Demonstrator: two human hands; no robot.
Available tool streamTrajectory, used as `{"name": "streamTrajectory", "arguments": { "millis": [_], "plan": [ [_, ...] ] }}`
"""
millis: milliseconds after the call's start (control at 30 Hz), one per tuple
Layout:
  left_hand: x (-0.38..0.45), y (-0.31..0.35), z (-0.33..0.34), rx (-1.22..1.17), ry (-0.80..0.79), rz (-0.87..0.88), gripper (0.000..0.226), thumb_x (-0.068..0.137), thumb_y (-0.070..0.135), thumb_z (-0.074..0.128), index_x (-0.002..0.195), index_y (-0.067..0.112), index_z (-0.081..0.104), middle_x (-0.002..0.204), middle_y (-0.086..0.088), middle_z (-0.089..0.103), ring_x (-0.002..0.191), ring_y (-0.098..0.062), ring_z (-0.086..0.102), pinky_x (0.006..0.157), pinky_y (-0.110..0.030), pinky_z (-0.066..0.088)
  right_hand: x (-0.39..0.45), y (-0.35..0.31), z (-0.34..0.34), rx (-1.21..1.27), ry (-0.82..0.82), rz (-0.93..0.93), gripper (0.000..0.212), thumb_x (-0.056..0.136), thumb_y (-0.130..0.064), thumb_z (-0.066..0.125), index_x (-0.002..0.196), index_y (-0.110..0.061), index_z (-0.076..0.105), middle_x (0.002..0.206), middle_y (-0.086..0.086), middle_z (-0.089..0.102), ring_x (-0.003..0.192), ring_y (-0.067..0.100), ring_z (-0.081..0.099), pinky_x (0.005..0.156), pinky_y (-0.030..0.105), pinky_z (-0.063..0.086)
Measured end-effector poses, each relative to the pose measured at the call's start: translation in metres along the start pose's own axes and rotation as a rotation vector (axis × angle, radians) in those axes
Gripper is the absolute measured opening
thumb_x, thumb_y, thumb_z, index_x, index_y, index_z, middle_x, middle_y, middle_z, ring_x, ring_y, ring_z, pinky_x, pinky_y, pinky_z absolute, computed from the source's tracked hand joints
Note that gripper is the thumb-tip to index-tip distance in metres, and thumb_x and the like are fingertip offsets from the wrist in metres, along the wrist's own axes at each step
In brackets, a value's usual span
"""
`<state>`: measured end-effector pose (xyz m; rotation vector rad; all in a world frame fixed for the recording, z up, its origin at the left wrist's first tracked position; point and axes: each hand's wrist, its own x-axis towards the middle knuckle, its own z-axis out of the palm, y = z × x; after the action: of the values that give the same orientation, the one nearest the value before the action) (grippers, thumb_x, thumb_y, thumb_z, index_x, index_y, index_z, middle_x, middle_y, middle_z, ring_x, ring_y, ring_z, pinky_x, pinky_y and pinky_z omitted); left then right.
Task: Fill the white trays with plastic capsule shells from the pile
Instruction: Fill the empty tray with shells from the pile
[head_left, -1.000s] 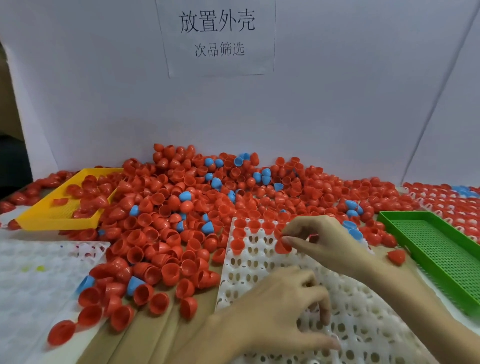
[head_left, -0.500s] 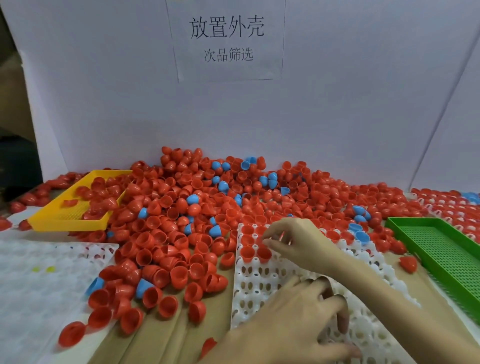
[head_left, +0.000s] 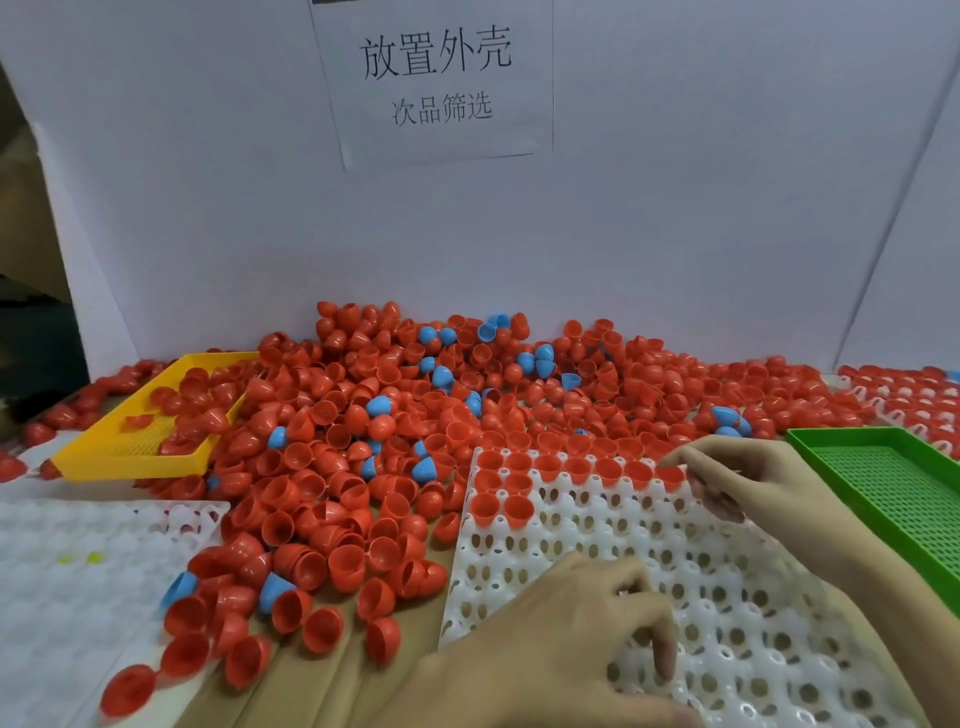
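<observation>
In the head view, a large pile of red capsule shells (head_left: 363, 457), with a few blue shells (head_left: 381, 405) mixed in, is spreading across the middle of the frame on the bench (head_left: 322, 675), reaching back to the white backboard (head_left: 675, 208). A paper sign (head_left: 436, 78) with printed characters is hanging at the top centre of that board.

The white tray (head_left: 727, 597) is lying in the lower centre and right of the frame, its far edge touching the pile. Red shells are sitting open side up in its far row (head_left: 576, 467), and a few more are filling pockets in the next two rows at its upper left corner; the other pockets are showing bare.

The right hand (head_left: 748, 483) is hovering at the tray's far right corner, fingers loosely curled, fingertips just beside the last red shell in the far row; whether it is pinching anything, I cannot tell. The left hand (head_left: 561, 639) is resting on the near part of the tray at the bottom centre, its bent fingers pressing down on the pockets and holding no shell.

A yellow tray (head_left: 130, 457) is sitting tilted at the middle left, partly covered with red shells. A green tray (head_left: 893, 483) is lying at the right edge. Another white tray (head_left: 78, 571) is occupying the lower left.
</observation>
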<state>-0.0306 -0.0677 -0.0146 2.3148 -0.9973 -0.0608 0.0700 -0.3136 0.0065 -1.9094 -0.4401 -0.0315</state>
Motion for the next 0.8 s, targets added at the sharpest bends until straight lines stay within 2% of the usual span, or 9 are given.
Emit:
{"name": "streamTrajectory", "arguments": {
  "millis": [67,233,267,367,467,567,667,733,800],
  "plan": [
    [0.001,-0.005,0.000,0.009,-0.006,0.001,0.027,0.093,0.057,0.069,0.103,0.032,0.064,0.108,0.018,0.048,0.103,-0.005,0.051,0.111,-0.033,0.034,-0.001,0.004,0.006,0.009,0.107,-0.068,0.024,0.102,-0.033,0.061,0.097,-0.028,0.083,0.066,0.003,0.061,0.057,0.013,0.052,0.054,0.019,0.046],
    [0.002,-0.009,0.000,-0.048,-0.024,0.011,0.022,0.092,0.049,0.075,0.101,0.031,0.066,0.107,0.023,0.048,0.100,0.001,0.049,0.116,-0.029,0.025,-0.004,0.005,0.015,-0.202,0.140,-0.245,0.026,0.102,-0.037,0.056,0.092,-0.030,0.079,0.062,0.006,0.066,0.044,0.011,0.051,0.045,0.022,0.044],
    [0.002,-0.009,-0.002,-0.062,-0.045,-0.001,0.022,0.092,0.049,0.075,0.101,0.032,0.066,0.106,0.026,0.047,0.099,0.002,0.048,0.113,-0.028,0.029,-0.004,0.006,0.016,-0.234,0.144,-0.252,0.027,0.101,-0.040,0.056,0.090,-0.030,0.078,0.062,0.003,0.067,0.044,0.008,0.051,0.045,0.020,0.043],
    [0.002,-0.008,-0.015,-0.233,-0.084,-0.100,0.030,0.090,0.057,0.074,0.104,0.032,0.067,0.106,0.024,0.057,0.092,0.003,0.053,0.088,-0.020,0.046,-0.004,0.009,0.016,-0.252,0.145,-0.247,0.027,0.101,-0.040,0.056,0.087,-0.030,0.077,0.060,0.001,0.066,0.044,0.008,0.052,0.047,0.018,0.044],
    [0.004,-0.017,-0.037,-0.494,0.085,-0.205,0.027,0.094,0.061,0.067,0.103,0.036,0.070,0.100,0.010,0.072,0.085,-0.006,0.067,0.077,-0.022,0.057,-0.004,0.010,0.016,-0.245,0.145,-0.246,0.027,0.103,-0.035,0.057,0.086,-0.029,0.077,0.059,0.000,0.066,0.045,0.009,0.054,0.049,0.016,0.044],
    [0.015,-0.049,-0.060,-0.599,0.431,-0.316,0.018,0.098,0.044,0.066,0.102,0.027,0.074,0.092,0.003,0.073,0.081,-0.013,0.068,0.073,-0.022,0.056,-0.003,0.010,0.016,-0.252,0.157,-0.244,0.028,0.105,-0.029,0.058,0.084,-0.028,0.076,0.057,-0.001,0.066,0.045,0.008,0.055,0.051,0.014,0.044],
    [0.035,-0.093,-0.082,-0.298,0.677,-0.495,0.007,0.100,0.025,0.067,0.100,0.023,0.073,0.095,0.006,0.073,0.090,-0.009,0.068,0.078,-0.020,0.050,-0.003,0.009,0.016,-0.257,0.145,-0.247,0.029,0.104,-0.034,0.056,0.083,-0.028,0.075,0.056,-0.001,0.065,0.045,0.009,0.055,0.052,0.014,0.043],
    [0.049,-0.119,-0.095,-0.048,0.678,-0.554,0.006,0.100,0.021,0.066,0.103,0.019,0.071,0.102,0.006,0.071,0.099,-0.010,0.065,0.079,-0.017,0.046,-0.003,0.009,0.017,-0.248,0.140,-0.242,0.031,0.103,-0.038,0.054,0.083,-0.029,0.076,0.056,0.000,0.065,0.045,0.010,0.054,0.051,0.016,0.044],
    [0.063,-0.138,-0.107,0.170,0.604,-0.557,0.009,0.100,0.021,0.064,0.107,0.017,0.068,0.107,0.002,0.068,0.102,-0.014,0.063,0.078,-0.019,0.046,-0.003,0.011,0.017,-0.252,0.141,-0.238,0.031,0.104,-0.037,0.054,0.084,-0.028,0.076,0.056,0.000,0.065,0.044,0.013,0.054,0.050,0.018,0.043]
  ]
}}
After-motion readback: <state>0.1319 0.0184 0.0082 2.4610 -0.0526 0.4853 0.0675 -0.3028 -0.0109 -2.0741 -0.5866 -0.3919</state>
